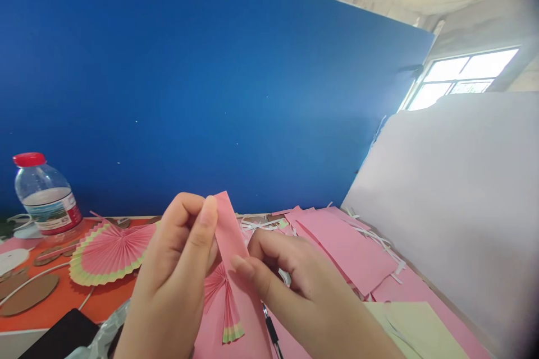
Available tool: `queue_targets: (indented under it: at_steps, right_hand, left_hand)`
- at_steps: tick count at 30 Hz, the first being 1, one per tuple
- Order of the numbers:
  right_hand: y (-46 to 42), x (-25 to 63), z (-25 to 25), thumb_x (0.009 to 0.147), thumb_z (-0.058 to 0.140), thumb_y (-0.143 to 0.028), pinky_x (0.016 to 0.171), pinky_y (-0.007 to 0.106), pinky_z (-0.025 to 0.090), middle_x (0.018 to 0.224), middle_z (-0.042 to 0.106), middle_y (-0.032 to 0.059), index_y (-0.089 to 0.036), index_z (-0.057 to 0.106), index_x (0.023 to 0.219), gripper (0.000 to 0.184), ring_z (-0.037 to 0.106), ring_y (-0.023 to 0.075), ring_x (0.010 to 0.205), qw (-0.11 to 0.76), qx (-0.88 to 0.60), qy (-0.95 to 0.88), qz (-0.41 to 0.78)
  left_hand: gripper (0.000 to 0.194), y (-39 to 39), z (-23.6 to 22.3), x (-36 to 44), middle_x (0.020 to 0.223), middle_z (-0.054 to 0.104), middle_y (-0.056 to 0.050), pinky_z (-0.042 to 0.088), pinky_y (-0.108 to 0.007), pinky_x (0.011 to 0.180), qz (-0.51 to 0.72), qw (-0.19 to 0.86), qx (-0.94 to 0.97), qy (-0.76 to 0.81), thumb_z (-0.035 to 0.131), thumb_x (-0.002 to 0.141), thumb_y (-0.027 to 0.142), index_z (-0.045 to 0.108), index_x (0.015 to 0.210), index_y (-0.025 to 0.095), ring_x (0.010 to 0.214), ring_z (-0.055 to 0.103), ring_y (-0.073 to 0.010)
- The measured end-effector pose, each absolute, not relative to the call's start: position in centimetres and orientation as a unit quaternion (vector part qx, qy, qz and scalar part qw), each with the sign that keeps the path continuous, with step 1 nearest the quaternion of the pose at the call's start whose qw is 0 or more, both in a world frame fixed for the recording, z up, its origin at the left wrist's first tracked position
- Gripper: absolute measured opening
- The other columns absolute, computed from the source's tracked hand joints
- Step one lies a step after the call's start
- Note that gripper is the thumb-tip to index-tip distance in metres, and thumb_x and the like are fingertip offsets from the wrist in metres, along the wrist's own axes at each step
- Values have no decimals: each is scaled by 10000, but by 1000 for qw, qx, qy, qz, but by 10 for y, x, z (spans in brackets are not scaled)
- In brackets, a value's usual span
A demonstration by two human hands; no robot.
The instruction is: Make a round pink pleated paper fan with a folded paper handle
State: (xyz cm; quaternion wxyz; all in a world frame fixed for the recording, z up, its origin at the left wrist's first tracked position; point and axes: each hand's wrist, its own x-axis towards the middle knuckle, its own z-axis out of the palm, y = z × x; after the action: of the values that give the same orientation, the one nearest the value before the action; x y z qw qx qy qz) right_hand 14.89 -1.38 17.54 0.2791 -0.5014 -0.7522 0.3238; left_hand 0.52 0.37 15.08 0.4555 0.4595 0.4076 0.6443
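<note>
A strip of pink paper (pixel 236 235) is held up between my two hands, tilted slightly to the left at its top. My left hand (pixel 181 263) pinches its upper left edge between thumb and fingers. Lower down, my right hand (pixel 295 286) grips the right edge, thumb lying on the front face. Behind the strip, a pleated pink paper fan piece (pixel 231 305) with a yellow-green border shows in part. A black pen (pixel 272 328) lies beside the strip, just left of my right hand.
A larger pleated fan (pixel 122 247) lies at left near a red-capped bottle (pixel 48 202), brown cardboard ovals (pixel 31 294) and a black flat object (pixel 63 336). Pink sheets (pixel 345 247), white paper scraps (pixel 379 241) and pale yellow paper (pixel 416 325) lie right. A blue panel (pixel 210 78) stands behind.
</note>
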Motion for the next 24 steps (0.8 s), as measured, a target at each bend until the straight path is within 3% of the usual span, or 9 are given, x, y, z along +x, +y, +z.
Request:
queue_targets:
  at_steps: [8, 18, 24]
  right_hand:
    - [-16, 149, 181, 931, 396, -472, 465, 224, 287, 591, 446, -67, -207, 399, 654, 384, 400, 80, 532, 243, -519, -754, 320]
    - [-16, 147, 175, 948, 346, -492, 479, 228, 263, 613, 433, -62, -198, 356, 650, 419, 376, 83, 546, 273, -506, -758, 309]
    - [-18, 144, 178, 956, 354, -452, 492, 222, 281, 591, 375, -59, -200, 348, 637, 407, 370, 88, 553, 329, -501, -741, 303]
  left_hand:
    - [266, 4, 155, 5, 578, 371, 55, 333, -122, 398, 648, 458, 443, 418, 597, 817, 463, 499, 745, 227, 495, 287, -83]
    - [265, 4, 157, 3, 591, 350, 58, 340, -116, 436, 647, 459, 447, 413, 584, 832, 457, 495, 727, 231, 520, 266, -88]
    - [313, 3, 153, 6, 577, 381, 52, 393, -129, 447, 626, 463, 486, 398, 597, 797, 498, 525, 668, 222, 513, 362, -84]
